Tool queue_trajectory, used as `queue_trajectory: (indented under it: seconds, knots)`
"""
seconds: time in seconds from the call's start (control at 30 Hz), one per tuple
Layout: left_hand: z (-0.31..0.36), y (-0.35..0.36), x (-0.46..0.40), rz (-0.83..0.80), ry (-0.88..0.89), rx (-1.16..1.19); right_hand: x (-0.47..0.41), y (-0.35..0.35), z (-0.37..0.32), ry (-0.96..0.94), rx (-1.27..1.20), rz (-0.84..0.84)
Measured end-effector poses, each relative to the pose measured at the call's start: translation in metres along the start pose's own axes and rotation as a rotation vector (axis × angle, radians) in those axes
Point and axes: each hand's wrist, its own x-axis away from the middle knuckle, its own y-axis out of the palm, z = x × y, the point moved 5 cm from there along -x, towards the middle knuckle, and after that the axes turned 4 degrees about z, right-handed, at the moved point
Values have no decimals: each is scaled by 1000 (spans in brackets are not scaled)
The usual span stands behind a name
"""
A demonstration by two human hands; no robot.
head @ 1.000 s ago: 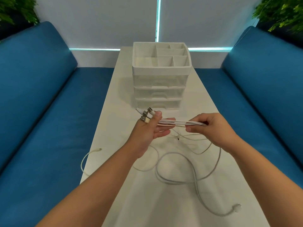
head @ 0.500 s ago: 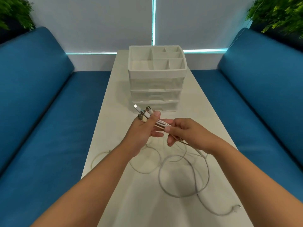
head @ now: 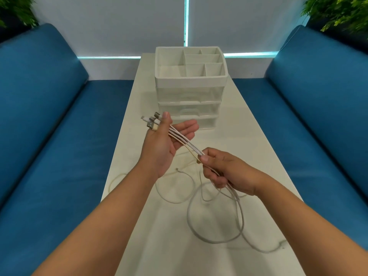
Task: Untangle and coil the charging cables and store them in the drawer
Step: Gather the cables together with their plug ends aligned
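My left hand (head: pixel 165 142) pins several white charging cables (head: pixel 180 140) under its thumb, palm up, with their metal plugs (head: pixel 152 122) sticking out to the upper left. My right hand (head: pixel 225 172) is closed around the same bundle lower down, near me. Past that hand the cables fall in loose loops (head: pixel 215 222) on the white table (head: pixel 249 136). One plug end (head: pixel 281 245) lies at the right, a thin strand (head: pixel 113 180) hangs over the left edge. Behind my hands stands a white drawer unit (head: pixel 189 100) with all three clear drawers closed.
The unit's top is an open tray (head: pixel 159 62) divided into several compartments. Blue sofa cushions (head: pixel 59 156) run along both sides of the narrow table. Green plants (head: pixel 338 10) sit in the upper corners.
My right hand has slid along the bundle from beside the left palm down toward me. The loose loops on the table have shifted closer.
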Motion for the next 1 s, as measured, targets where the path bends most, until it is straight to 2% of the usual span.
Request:
queue_trajectory:
  seconds: [0.1, 0.2, 0.27, 0.33, 0.43, 0.53, 0.63, 0.73, 0.83, 0.9, 1.0]
  knots:
    - [3, 0, 0, -14, 31, 38, -3, -11, -3, -12, 193, 115]
    - [-1, -3, 0, -14, 50, 29, -2, -25, -12, -167, 458, 420]
    - [-5, -9, -1, 17, 39, 41, 4, -26, -16, -274, 617, 547]
    - [-7, -16, -3, 47, 16, 54, 9, -17, -15, -336, 698, 515]
    - [-8, -19, -5, 60, -9, 91, 11, -7, -6, -340, 496, 408]
    - [-5, -16, -5, 31, -17, 142, 4, -13, 3, -246, 314, 377]
    - [-3, -11, -2, -21, -8, 114, -1, -22, 3, -137, 325, 324]
    - [-6, -10, 0, -34, 6, 57, 0, -34, -6, -155, 509, 466]
    - [-6, -20, -6, 44, 31, -48, 3, -33, -13, -205, 633, 579]
    - [-5, -28, -10, 101, 35, -105, 4, -25, -13, -213, 586, 518]
    - [-1, -31, -11, 168, 39, -95, 6, -13, -10, -187, 388, 311]
